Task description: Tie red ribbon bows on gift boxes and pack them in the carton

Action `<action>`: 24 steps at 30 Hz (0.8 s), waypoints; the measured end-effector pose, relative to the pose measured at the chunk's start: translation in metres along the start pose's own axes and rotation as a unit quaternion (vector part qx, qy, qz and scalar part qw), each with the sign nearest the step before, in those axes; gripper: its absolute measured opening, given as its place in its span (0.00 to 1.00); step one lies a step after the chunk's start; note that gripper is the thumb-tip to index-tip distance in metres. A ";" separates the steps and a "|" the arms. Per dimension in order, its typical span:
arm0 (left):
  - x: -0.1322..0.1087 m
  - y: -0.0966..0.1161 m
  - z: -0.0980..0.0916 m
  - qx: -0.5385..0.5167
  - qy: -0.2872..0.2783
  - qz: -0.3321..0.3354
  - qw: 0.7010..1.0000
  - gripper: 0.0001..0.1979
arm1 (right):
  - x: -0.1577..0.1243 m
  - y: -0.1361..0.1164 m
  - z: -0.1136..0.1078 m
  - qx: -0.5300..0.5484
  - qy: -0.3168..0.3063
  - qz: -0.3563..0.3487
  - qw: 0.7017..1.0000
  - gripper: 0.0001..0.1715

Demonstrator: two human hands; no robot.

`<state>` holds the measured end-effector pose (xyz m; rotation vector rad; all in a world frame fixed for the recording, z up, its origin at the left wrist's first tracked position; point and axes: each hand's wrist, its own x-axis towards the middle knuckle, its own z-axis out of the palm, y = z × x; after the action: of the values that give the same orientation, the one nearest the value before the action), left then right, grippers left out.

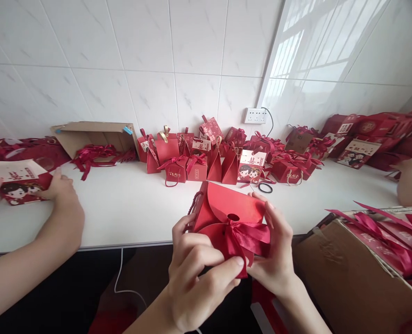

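A red folded-paper gift box (206, 204) is held up in front of the table's edge, its curved flaps turned towards me. A dark red satin ribbon (250, 236) passes by the round hole where the flaps meet, and a twisted cord handle shows on the box's left side. My left hand (202, 273) is closed on the left and lower part of the box, its thumb against the ribbon's hanging end. Around the right side my right hand (275, 250) grips the box, fingers on the far edge and thumb low by the ribbon.
Several red gift boxes (197, 171) stand along the white table (132, 208). An opened cardboard carton (101, 132) holds ribbons at the back left. Another person's hand (63, 195) holds a printed box at left. A carton of ribboned boxes (334, 260) stands right.
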<state>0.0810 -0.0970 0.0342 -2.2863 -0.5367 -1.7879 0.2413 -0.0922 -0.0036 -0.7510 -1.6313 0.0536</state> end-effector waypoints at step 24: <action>-0.062 -0.073 0.156 -0.092 -0.420 -0.132 0.893 0.17 | -0.017 -0.055 -0.100 0.453 0.241 0.563 0.648 0.29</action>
<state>0.1794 0.0171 -0.0703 -3.2081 -0.8584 -0.8453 0.3079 -0.1810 0.0285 -0.7434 -0.2557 1.3519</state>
